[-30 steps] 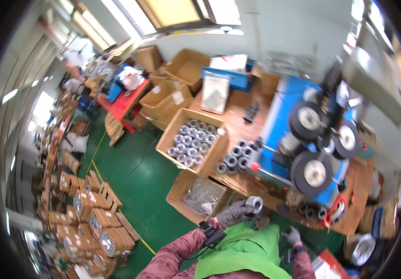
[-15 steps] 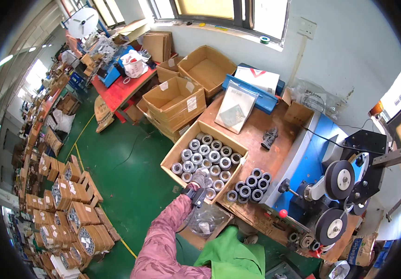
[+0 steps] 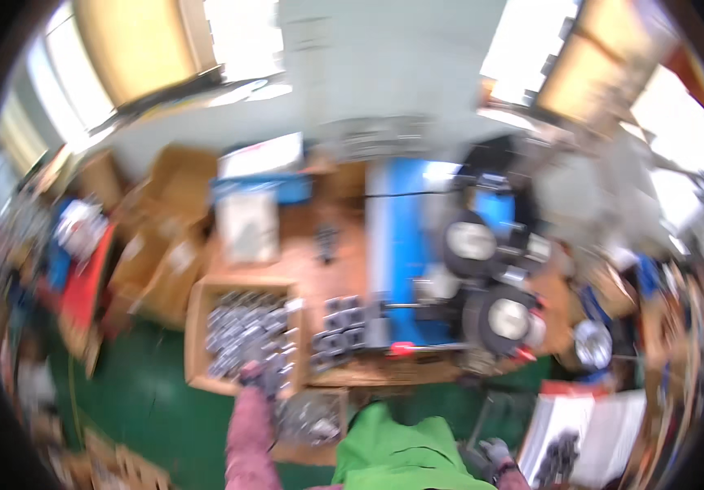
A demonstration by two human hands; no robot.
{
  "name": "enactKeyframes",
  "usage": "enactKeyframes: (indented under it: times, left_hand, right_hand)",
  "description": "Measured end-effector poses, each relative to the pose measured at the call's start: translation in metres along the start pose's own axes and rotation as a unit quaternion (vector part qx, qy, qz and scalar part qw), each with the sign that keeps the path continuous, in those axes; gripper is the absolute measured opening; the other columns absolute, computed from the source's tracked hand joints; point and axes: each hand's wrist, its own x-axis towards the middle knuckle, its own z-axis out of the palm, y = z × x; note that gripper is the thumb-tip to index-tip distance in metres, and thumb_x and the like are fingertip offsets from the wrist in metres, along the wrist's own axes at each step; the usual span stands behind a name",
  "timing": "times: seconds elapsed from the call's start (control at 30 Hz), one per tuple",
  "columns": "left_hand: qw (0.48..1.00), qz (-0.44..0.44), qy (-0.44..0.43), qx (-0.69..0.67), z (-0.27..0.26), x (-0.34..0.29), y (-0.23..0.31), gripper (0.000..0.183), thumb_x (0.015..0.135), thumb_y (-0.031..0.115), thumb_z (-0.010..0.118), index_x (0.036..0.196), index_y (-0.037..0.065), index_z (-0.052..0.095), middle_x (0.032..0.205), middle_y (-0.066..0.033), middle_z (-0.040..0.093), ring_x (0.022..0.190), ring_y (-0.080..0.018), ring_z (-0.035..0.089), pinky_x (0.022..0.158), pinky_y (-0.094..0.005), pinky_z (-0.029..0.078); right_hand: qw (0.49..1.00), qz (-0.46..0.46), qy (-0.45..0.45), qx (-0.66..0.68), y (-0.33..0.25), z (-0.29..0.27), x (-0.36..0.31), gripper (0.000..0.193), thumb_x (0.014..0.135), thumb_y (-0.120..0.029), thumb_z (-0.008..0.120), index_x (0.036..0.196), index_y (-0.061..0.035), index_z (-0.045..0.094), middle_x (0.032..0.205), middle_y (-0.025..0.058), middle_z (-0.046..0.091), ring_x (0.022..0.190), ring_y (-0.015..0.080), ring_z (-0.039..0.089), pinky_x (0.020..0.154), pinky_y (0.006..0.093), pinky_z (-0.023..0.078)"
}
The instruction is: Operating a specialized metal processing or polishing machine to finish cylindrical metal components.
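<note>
My left hand (image 3: 258,376), in a pink sleeve, is at the near edge of an open carton (image 3: 197,335). Inside are many grey metal rings (image 3: 246,327), smeared by motion, and the fingers cannot be made out against them. To the lower right, my right hand (image 3: 495,452) in a grey glove has come into view. It is low beside a white-lined box (image 3: 613,420) that holds a pile of dark parts (image 3: 558,457). Blur hides whether its fingers grip anything. More rings (image 3: 342,331) stand in a group on the bench, right of the carton.
A blue and grey machine with black wheels (image 3: 503,318) fills the bench's right side. Its red knob (image 3: 401,349) juts out in front. Behind the rings lies a dark glove-like item (image 3: 326,243). A box with clear plastic (image 3: 311,416) sits below the bench. Empty cartons (image 3: 164,253) stand left.
The view has swung to the right, with heavy blur. My right hand and the white-lined box have come into view; my left hand stays at the carton of rings.
</note>
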Motion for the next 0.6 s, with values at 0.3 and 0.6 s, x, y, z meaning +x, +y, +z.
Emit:
enactKeyframes:
  times: [0.3, 0.6]
  left_hand:
    - [0.936, 0.282, -0.147, -0.152, 0.061, -0.075, 0.223, 0.028, 0.087, 0.029, 0.052, 0.102, 0.007, 0.059, 0.102, -0.0108, 0.059, 0.100, -0.0209, 0.056, 0.080, -0.0330, 0.047]
    - [0.758, 0.551, -0.347, -0.025, 0.159, -0.223, 0.381, 0.028, 0.088, 0.030, 0.049, 0.104, 0.008, 0.059, 0.104, -0.0104, 0.058, 0.101, -0.0210, 0.055, 0.082, -0.0322, 0.046]
  right_hand:
    - [0.987, 0.036, 0.026, 0.152, 0.037, 0.024, -0.046, 0.039, 0.079, -0.041, 0.054, 0.092, -0.0063, 0.065, 0.085, 0.0132, 0.065, 0.080, 0.0290, 0.062, 0.072, 0.0396, 0.047]
    - [0.828, 0.206, 0.143, 0.501, 0.245, 0.171, -0.108, 0.029, 0.079, -0.036, 0.059, 0.081, -0.0077, 0.065, 0.068, 0.0046, 0.062, 0.058, 0.0174, 0.059, 0.054, 0.0345, 0.047]
